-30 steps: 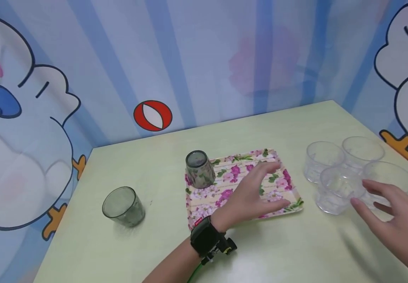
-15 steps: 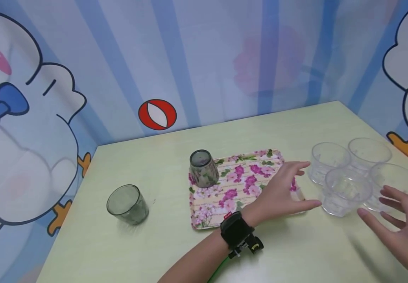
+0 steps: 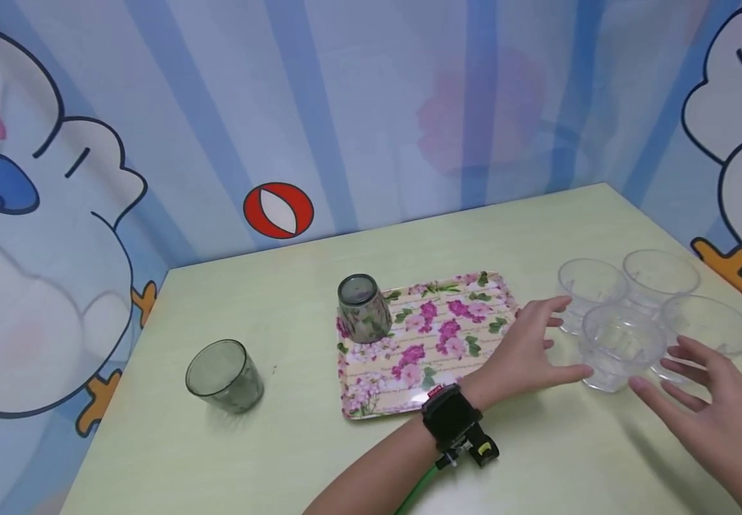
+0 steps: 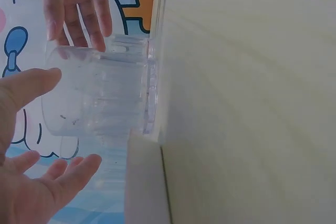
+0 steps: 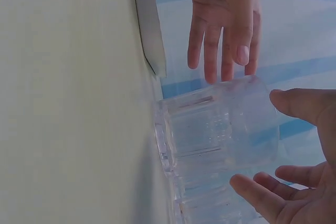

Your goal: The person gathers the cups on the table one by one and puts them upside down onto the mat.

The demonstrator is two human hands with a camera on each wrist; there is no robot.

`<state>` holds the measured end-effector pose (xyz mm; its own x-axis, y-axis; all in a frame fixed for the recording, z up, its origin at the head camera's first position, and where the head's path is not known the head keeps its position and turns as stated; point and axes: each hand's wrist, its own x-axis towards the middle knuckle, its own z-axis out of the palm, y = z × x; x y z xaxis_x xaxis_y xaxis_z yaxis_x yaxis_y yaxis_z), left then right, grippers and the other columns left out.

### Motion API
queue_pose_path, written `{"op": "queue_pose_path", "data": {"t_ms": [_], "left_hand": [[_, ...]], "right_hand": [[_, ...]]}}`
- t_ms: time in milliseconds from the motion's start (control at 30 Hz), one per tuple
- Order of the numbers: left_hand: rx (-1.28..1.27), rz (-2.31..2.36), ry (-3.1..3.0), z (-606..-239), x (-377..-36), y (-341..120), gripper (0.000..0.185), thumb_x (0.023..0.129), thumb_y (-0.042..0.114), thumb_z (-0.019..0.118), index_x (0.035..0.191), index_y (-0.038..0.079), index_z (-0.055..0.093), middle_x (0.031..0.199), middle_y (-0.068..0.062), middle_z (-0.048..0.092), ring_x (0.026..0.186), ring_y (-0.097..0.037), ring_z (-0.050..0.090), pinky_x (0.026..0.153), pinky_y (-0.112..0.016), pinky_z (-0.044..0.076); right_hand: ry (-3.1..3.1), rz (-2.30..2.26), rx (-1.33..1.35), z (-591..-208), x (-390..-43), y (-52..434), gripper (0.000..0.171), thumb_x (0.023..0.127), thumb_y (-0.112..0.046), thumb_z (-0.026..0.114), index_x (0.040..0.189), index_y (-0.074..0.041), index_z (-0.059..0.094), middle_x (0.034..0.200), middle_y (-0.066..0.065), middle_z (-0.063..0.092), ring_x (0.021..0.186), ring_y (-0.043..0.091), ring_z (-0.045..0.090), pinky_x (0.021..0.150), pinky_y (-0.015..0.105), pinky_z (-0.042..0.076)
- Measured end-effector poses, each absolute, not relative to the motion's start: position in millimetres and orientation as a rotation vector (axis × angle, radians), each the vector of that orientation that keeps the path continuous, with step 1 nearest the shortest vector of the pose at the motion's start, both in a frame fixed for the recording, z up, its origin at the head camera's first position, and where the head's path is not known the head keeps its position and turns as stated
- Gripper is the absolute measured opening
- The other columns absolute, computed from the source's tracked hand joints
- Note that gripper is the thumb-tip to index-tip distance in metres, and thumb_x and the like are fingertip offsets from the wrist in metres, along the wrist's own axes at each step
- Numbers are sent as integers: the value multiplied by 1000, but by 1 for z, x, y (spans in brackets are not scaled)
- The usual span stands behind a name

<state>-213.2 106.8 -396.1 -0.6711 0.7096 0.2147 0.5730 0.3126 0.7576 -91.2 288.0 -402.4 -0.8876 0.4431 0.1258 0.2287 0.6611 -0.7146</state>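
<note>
Several clear cups stand upright in a cluster at the table's right. The nearest clear cup [image 3: 622, 347] is flanked by both hands. My left hand [image 3: 528, 354] is at its left side with thumb and fingers spread, thumb tip right by the cup. On the other side, my right hand [image 3: 708, 411] has its fingers apart and relaxed, overlapping the right-front cup [image 3: 715, 325] in the head view. The left wrist view shows the near cup [image 4: 100, 95] between both hands. In the right wrist view, the same cup [image 5: 226, 124] sits inside the spread fingers, ungripped.
A floral tray [image 3: 435, 365] lies mid-table, with a grey-green glass [image 3: 364, 311] upside down on its back left corner. Another grey-green glass [image 3: 225, 379] stands upright on the table [image 3: 280, 458] at the left. A cartoon-printed curtain [image 3: 383, 129] closes off the back and sides.
My left hand has moved right, from over the tray to beside the nearest clear cup. My right hand stays near the cups, its fingers shifted slightly lower. The cups and glasses stay put.
</note>
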Motion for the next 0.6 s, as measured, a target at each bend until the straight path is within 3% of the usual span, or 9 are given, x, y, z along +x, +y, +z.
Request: {"op": "queue_pose_path", "data": {"t_ms": [400,500,600], "left_hand": [[1044,1332,2294,-395,-213,120,87,79,27,78,149,21,27,150,2,36,127,-6,50,89,-10,51],[1029,1302,2310,-394,-215,124,88,79,28,79,149,22,27,149,4,37,126,-6,50,89,-9,50],[1026,1260,2346,-394,-216,127,89,78,31,79,149,23,27,148,5,39,126,-6,50,88,-8,48]], "right_hand": [[-2637,1091,-500,-399,-100,288,95,85,-40,71,151,2,16,148,35,30,122,53,42,55,4,49],[-2655,1098,-523,-398,-101,288,97,85,-43,69,151,2,14,149,36,28,124,54,41,55,10,52],[-2687,1093,-546,-399,-102,287,99,86,-47,66,152,2,11,150,37,25,126,55,39,62,23,57]]}}
